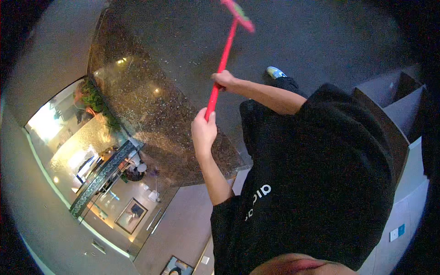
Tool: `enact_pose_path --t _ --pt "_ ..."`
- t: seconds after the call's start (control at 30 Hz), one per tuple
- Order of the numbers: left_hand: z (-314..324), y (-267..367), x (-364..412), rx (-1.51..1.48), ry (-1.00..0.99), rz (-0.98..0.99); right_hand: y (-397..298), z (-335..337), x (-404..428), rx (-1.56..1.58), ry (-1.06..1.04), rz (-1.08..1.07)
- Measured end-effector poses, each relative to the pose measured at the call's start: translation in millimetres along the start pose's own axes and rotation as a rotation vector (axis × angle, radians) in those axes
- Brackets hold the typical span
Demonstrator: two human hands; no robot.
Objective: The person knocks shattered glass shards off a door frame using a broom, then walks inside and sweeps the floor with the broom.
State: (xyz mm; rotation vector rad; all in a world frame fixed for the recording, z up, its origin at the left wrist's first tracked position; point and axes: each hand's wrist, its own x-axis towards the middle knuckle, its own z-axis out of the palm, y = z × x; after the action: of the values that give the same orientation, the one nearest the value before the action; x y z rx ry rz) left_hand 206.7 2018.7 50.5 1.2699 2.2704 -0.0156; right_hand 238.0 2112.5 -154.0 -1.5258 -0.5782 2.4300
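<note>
Both my hands grip the red pole (225, 55) of a long-handled tool. A pink crosswise head (240, 17) with a green patch, blurred and cut by the top edge of the view, sits at its far end. My left hand (204, 130) is closed around the near end of the pole, thumb along it. Farther up, my right hand (225, 80) wraps the shaft. The pole passes over the border between a dark grey floor (316, 37) and a glossy brown speckled floor (161, 106). Whether the head touches the floor cannot be told.
My shoe (276, 72) stands on the grey floor. At the left, green plants (94, 99) edge a lit opening. Beyond a glazed doorway with a long handle (156, 221) hangs a framed picture (131, 216). Grey panels (378, 96) rise at the right, near a wall switch (394, 235).
</note>
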Motion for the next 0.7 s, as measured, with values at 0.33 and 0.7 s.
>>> enact_pose_path --t 0.33,0.7 --pt "86 -3 122 -0.337 -0.209 0.225 -1 -116 85 -0.133 0.402 -0.058" --pt "-57 -193 149 0.078 -0.179 -0.34 44 199 176 -0.27 -0.053 0.241"
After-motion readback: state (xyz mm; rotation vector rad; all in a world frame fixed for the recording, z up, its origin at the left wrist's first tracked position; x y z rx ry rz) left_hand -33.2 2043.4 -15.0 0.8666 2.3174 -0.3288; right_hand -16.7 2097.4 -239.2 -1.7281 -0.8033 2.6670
